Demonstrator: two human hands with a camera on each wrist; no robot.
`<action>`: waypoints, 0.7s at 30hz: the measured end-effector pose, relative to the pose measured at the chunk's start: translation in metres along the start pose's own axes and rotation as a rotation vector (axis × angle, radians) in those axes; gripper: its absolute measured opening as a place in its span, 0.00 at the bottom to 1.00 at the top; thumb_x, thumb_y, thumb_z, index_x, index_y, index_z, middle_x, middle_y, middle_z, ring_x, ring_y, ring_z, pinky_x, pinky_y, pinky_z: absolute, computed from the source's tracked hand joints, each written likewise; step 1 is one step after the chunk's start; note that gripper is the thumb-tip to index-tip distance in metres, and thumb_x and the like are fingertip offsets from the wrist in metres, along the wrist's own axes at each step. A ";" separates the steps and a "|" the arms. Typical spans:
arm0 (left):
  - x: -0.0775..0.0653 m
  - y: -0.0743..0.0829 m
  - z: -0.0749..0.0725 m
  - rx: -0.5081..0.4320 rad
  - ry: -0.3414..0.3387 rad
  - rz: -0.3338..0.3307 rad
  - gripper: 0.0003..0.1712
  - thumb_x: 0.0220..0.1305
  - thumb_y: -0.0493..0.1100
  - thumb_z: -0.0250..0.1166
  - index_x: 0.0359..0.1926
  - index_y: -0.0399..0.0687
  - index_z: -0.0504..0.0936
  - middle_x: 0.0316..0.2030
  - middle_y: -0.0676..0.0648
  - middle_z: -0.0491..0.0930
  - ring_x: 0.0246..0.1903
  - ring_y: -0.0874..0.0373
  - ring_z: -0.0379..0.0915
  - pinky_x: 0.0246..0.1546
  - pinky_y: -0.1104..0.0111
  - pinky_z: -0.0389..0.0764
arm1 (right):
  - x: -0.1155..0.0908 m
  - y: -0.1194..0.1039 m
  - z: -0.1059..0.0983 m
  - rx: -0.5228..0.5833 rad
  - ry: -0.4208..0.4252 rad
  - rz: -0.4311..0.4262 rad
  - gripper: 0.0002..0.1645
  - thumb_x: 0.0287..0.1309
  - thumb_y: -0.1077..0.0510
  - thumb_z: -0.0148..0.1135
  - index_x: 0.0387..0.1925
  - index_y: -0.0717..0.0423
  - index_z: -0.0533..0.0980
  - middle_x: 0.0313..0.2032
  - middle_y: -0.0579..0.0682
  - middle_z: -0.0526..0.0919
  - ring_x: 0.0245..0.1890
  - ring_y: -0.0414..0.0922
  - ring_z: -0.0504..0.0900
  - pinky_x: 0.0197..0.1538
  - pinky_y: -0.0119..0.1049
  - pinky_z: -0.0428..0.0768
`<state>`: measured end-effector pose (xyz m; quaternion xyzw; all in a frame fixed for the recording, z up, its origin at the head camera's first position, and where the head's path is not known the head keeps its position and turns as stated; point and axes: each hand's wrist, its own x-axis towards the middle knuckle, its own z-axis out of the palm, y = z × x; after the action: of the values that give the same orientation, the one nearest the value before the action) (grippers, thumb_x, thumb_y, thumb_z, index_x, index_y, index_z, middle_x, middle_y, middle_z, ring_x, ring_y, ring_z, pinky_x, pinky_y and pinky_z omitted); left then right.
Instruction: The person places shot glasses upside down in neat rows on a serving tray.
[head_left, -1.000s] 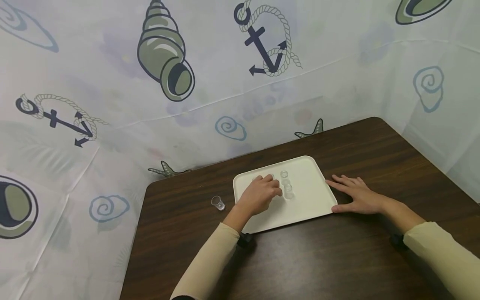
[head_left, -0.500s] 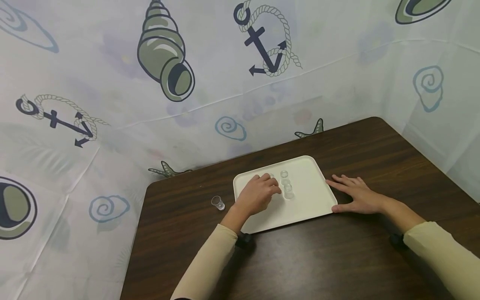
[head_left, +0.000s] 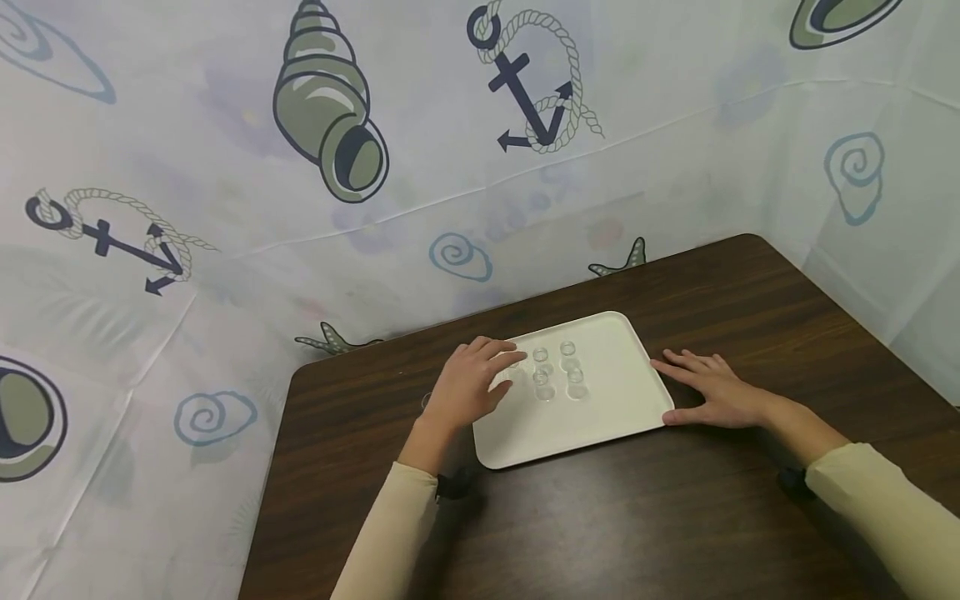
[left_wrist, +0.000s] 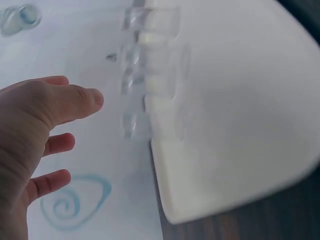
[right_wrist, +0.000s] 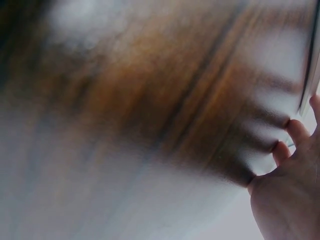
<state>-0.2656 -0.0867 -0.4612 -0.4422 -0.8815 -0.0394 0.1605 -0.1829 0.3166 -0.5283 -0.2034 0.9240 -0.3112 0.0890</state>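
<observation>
My left hand (head_left: 468, 382) is over the left side of a cream tray (head_left: 600, 417), fingers parted and holding nothing. Small clear shot glasses stand on the tray in short rows: one at the back (head_left: 567, 352), another in front of it (head_left: 575, 382), and two beside them to the left. A further glass is partly covered by the left fingertips. In the left wrist view, the thumb of the left hand (left_wrist: 30, 120) points toward blurred glasses (left_wrist: 150, 21). My right hand (head_left: 712, 390) spreads its fingers on the table, thumb and index fingertip touching the tray's right edge.
Left of the tray, another shot glass (head_left: 426, 400) on the brown table (head_left: 600, 517) is mostly hidden by my left hand. A glass (left_wrist: 20, 19) also shows at the left wrist view's top corner. A printed curtain (head_left: 420, 167) hangs behind the table.
My left hand has pulled back to the left from among the glasses and its fingers have opened, uncovering the left pair. The right hand and the tray have stayed put.
</observation>
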 end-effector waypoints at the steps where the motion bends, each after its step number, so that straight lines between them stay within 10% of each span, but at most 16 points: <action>1: -0.006 -0.004 -0.002 -0.013 0.012 -0.028 0.29 0.55 0.45 0.70 0.59 0.59 0.77 0.55 0.55 0.75 0.54 0.57 0.68 0.43 0.61 0.73 | 0.000 0.000 0.000 -0.002 -0.001 0.001 0.52 0.52 0.36 0.65 0.73 0.50 0.55 0.72 0.61 0.50 0.71 0.66 0.45 0.64 0.68 0.36; 12: -0.091 -0.048 -0.002 -0.379 0.012 -0.438 0.43 0.54 0.54 0.71 0.70 0.62 0.63 0.63 0.56 0.68 0.62 0.54 0.64 0.61 0.51 0.64 | -0.001 0.000 0.000 -0.003 -0.011 0.016 0.53 0.52 0.37 0.65 0.73 0.52 0.55 0.72 0.62 0.49 0.71 0.67 0.44 0.64 0.68 0.35; 21: -0.124 -0.060 0.022 -0.713 0.068 -0.596 0.42 0.51 0.45 0.75 0.67 0.61 0.66 0.55 0.47 0.77 0.52 0.53 0.73 0.48 0.49 0.74 | 0.001 0.000 0.000 0.005 -0.013 0.012 0.53 0.53 0.37 0.65 0.73 0.51 0.55 0.72 0.62 0.49 0.71 0.67 0.43 0.64 0.68 0.35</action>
<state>-0.2498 -0.2139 -0.5174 -0.1959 -0.8958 -0.3989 0.0091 -0.1834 0.3166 -0.5286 -0.1998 0.9239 -0.3114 0.0975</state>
